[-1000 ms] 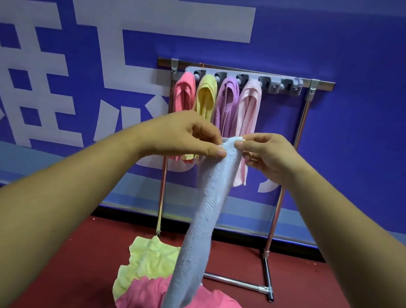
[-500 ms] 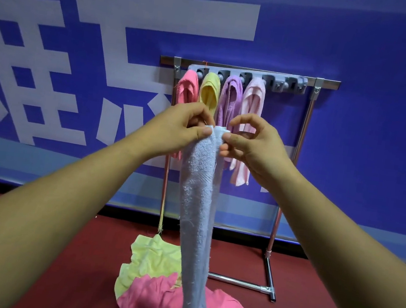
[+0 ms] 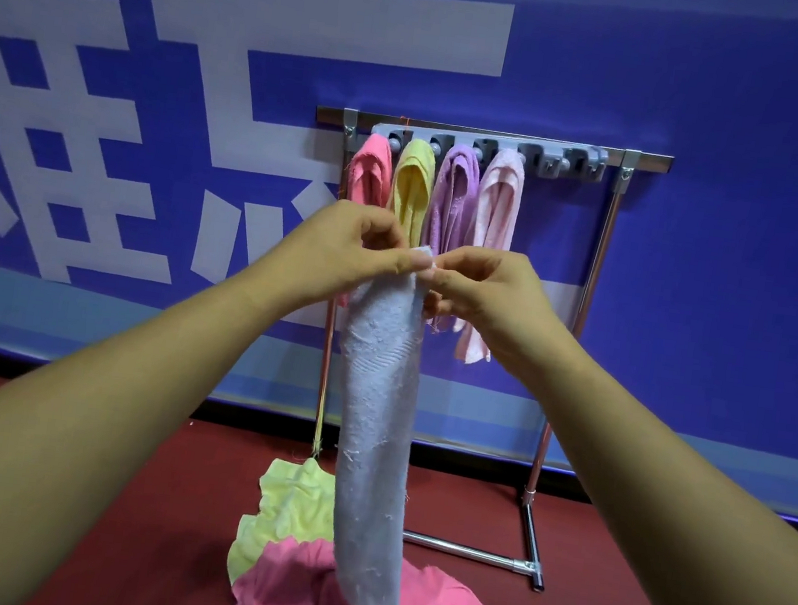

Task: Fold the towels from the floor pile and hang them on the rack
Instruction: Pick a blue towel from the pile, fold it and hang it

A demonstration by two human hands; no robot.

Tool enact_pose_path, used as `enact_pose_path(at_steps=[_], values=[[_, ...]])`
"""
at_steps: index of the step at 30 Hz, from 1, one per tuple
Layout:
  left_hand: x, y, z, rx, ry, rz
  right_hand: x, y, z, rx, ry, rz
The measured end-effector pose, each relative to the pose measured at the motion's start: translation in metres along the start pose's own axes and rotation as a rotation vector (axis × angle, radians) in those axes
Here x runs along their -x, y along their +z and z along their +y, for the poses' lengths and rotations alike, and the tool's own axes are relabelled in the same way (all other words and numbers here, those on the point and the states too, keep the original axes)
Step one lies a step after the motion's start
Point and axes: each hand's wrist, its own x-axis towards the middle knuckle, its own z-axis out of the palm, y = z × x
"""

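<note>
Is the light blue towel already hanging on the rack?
No, both the left hand and right hand hold the light blue towel before the rack.

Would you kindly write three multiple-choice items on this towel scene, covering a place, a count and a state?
1. Where does the yellow towel pile lie?
A. on the floor below the rack
B. on a chair
C. over the rack's top bar

2. How many towels hang on the rack?
A. two
B. four
C. six

3. How is the light blue towel held?
A. spread flat on the floor
B. clipped on the rack
C. pinched at its top by both hands

Answers: 1 A, it lies on red floor. 2 B, pink, yellow, purple, pale pink. 3 C, left hand and right hand grip it, dangling.
</note>
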Motion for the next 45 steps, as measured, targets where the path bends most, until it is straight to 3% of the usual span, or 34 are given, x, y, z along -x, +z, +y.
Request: enact_pose_path(at_steps=[4,8,16,20,28,45], values=[[0.006,-0.011,-0.002,-0.161,-0.064,-0.164,-0.001,-0.012,0.001,-0.061,0.039,0.073],[0.005,-0.010,-0.011,-0.071,-0.077,-0.192,0.000,-0.016,0.008,-0.046,0.073,0.070],[0.005,0.008,-0.019,0.014,-0.138,0.052,-0.001,-0.015,0.018,-0.188,0.164,0.076],[0.005,0.013,-0.023,0.122,-0.141,0.091,0.000,-0.016,0.016,-0.237,0.141,0.085],[0.004,0.019,-0.025,0.062,-0.148,0.164,0.002,-0.014,0.016,-0.144,0.105,-0.004],[0.005,0.014,-0.032,0.130,-0.081,0.098,-0.005,-0.005,0.022,-0.154,0.046,0.207]])
